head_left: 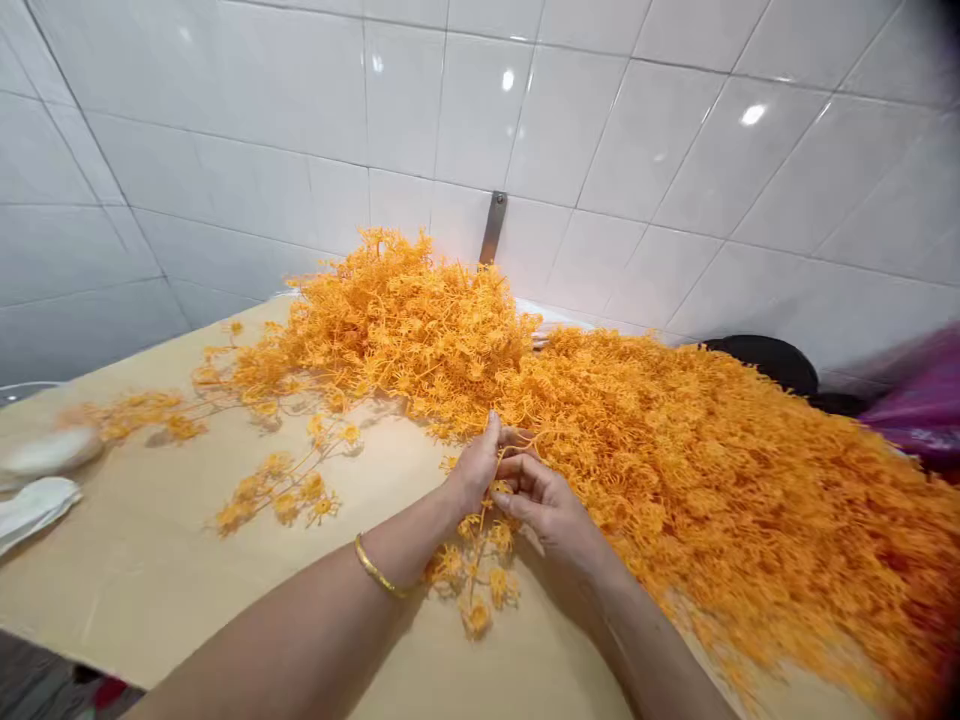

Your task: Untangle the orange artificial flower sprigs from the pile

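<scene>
"Why's the loose sprig (281, 490) lying apart?"
"Prob. so it won't tangle."
"L hand (474, 470)?"
"Thumb up, other fingers part hidden, can't tell grip. Prob. steadying the held sprig (469, 527), btwn both hands, above the table (150, 560)."
"R hand (544, 500)?"
"Thumb & fingers narrow on its stem, prob. for control. Orange heap (712, 450) just beside, w/in reach."

Behind the worktop (150, 590) are a tiled wall (285, 90), a metal strip (493, 230) and, rightward, a black rounded object (772, 362); a blurred white object (52, 452) lies near the left edge.
</scene>
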